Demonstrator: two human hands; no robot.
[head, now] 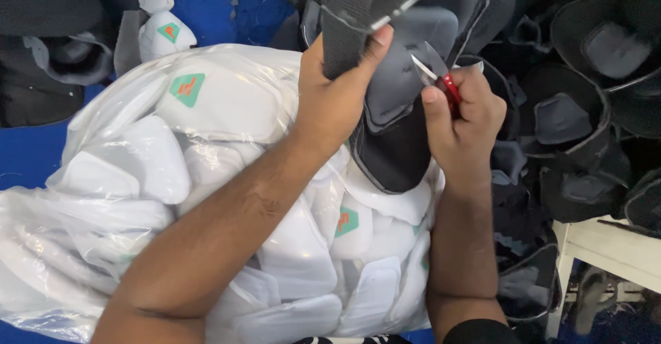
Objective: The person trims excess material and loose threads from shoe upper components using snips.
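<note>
While a big clear plastic bag (103,199) stuffed with white foam pads (213,103) fills the lap below the arms, heaps of dark shoe uppers (585,110) crowd the right side above a white stool (606,247); blue floor (27,151) shows at the left. Raised over the bag, a black-and-grey shoe upper (399,103) sits between both hands; the left hand (337,96) is clamped on its strap, and the right hand (465,120), just beside it, is closed around small red-handled snips (441,75) whose blades touch the upper's edge.
</note>
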